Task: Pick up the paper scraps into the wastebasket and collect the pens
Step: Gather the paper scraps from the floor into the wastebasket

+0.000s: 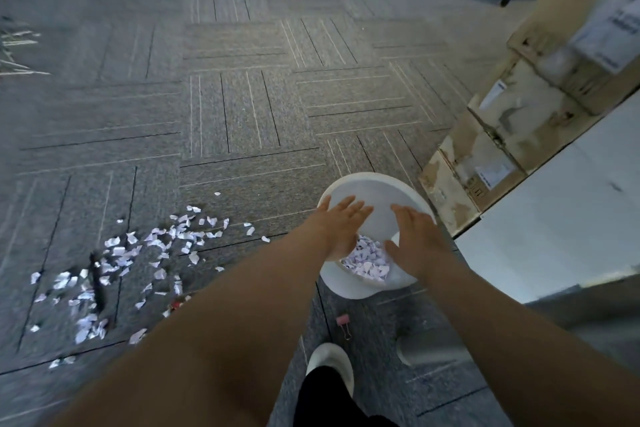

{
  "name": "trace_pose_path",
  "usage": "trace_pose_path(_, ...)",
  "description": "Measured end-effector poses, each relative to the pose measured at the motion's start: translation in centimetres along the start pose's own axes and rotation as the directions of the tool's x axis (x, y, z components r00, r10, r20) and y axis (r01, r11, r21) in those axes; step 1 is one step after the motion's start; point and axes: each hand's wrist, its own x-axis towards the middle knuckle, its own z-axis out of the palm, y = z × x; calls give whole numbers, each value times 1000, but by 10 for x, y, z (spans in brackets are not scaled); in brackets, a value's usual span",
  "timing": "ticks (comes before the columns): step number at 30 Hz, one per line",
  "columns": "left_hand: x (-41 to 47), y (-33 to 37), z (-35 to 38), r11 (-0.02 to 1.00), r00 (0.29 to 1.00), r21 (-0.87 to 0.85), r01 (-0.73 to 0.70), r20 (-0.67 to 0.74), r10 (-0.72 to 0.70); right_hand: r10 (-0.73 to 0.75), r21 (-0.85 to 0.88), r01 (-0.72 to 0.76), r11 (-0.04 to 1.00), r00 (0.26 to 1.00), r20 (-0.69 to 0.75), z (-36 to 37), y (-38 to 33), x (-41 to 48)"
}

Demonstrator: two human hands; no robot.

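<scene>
A white round wastebasket stands on the carpet right of centre, with a heap of paper scraps at its bottom. My left hand and my right hand hover side by side over its mouth, fingers spread, palms down, nothing held. Many more white paper scraps lie scattered over the carpet to the left. A dark pen lies among them at the far left, blurred.
Stacked cardboard boxes and a white tabletop close off the right side. A pink binder clip lies near my white shoe. A small red object peeks out beside my left forearm. Thin sticks lie at the left edge.
</scene>
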Motion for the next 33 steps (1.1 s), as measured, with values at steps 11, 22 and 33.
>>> trace_pose_path(11, -130, -51, -11, 960, 957, 19, 280, -88, -277, -96, -99, 100, 990, 994, 53, -27, -74, -35)
trace_pose_path(22, -301, -180, 55, 772, 764, -152, 617, -117, -634, -408, -113, 428, 897, 898, 163, 37, -286, -14)
trace_pose_path(33, -245, -301, 180, 728, 743, -156, 668, 66, -667, -383, -116, 421, 900, 889, 251, 191, -313, 95)
